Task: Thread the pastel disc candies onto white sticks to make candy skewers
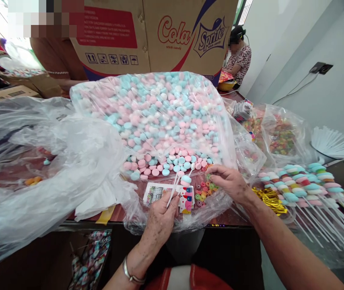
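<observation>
My left hand (161, 213) is closed around several thin white sticks (173, 190); at their upper ends sit pink and blue round candies (185, 180). To its right, my right hand (229, 182) pinches a greenish gummy ring (208, 176) above a small heap of coloured gummy rings (203, 192). Loose pink, blue and white candies (165, 166) spill from a large clear plastic bag (159, 108) just beyond both hands. Printed cards (186, 199) lie under the sticks, partly covered by my left hand.
Finished candy skewers (301, 185) are stacked at the right beside gold twist ties (270, 200) and a fan of white sticks (337, 141). Crumpled plastic (69, 161) covers the left side. A big carton (159, 36) stands behind; two other people are beyond.
</observation>
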A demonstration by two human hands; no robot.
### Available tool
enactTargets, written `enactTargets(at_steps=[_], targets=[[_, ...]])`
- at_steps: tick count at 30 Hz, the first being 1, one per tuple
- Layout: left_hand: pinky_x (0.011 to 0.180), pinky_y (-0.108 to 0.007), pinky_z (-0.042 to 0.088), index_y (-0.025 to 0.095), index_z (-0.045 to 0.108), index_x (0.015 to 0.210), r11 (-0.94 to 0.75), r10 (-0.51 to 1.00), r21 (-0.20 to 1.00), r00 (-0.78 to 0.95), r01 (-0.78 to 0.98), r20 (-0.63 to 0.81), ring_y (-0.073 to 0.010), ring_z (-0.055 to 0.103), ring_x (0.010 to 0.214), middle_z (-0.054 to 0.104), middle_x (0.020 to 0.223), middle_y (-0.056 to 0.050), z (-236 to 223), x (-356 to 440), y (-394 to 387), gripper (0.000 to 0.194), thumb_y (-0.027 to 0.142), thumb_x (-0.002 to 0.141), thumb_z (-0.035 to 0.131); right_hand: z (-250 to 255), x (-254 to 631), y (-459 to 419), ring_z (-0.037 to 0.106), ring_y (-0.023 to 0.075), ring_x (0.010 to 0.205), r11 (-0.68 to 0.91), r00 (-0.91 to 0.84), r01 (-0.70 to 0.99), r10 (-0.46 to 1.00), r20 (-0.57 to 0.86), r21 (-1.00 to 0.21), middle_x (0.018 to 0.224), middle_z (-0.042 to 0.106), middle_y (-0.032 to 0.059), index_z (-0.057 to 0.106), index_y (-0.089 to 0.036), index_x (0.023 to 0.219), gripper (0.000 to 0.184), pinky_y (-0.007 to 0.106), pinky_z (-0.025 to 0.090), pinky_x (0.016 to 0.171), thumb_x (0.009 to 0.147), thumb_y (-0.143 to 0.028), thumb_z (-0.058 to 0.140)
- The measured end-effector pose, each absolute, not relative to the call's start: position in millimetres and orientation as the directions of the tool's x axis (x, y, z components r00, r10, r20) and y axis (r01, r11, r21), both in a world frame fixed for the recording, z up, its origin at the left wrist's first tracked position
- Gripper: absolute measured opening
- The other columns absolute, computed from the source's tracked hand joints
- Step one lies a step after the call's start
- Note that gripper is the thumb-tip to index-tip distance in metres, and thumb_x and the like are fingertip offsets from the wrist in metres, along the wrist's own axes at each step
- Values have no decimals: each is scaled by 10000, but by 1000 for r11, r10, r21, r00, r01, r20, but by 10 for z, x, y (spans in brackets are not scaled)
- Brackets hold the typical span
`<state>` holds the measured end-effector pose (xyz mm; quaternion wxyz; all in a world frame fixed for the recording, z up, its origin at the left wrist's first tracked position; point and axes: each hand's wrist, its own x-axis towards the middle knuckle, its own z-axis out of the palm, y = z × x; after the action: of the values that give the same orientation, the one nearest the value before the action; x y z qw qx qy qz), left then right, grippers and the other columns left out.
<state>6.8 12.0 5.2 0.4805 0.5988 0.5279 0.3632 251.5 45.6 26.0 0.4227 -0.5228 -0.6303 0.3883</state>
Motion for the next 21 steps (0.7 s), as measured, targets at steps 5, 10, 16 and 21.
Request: enactTargets(at_steps=[5, 10, 16, 21], targets=[[567, -251, 345, 183, 616, 758, -1, 973, 949, 221, 314, -72, -140, 439, 555, 476, 562, 51, 97, 67, 108, 286, 379, 909, 473, 328, 2469, 506, 629, 128, 659, -174, -66, -328, 985, -161, -929, 764, 691, 21, 719, -181, 846, 158, 245, 511, 624, 730, -279, 761], [573, -245, 340, 186, 612, 763, -62, 961, 942, 274, 330, -33, -135, 439, 557, 474, 566, 55, 114, 70, 98, 280, 369, 919, 467, 327, 2384, 523, 636, 116, 663, -212, -122, -376, 976, -179, -902, 743, 695, 23, 741, -166, 835, 146, 212, 509, 611, 722, -252, 777], [594, -246, 350, 191, 619, 771, -73, 960, 935, 279, 347, -28, -137, 445, 579, 483, 588, 54, 90, 67, 102, 279, 363, 928, 466, 359, 2237, 515, 619, 118, 626, -146, -82, -251, 988, -129, -957, 699, 688, 0, 730, -189, 866, 145, 228, 495, 600, 742, -261, 750], [583, -248, 339, 201, 567, 725, -54, 959, 939, 280, 341, -47, -133, 417, 557, 446, 565, 65, 94, 72, 103, 279, 363, 928, 466, 339, 2260, 562, 650, 141, 698, -46, -67, -77, 997, -41, -996, 856, 722, 10, 722, -208, 892, 146, 276, 520, 679, 777, -295, 697]])
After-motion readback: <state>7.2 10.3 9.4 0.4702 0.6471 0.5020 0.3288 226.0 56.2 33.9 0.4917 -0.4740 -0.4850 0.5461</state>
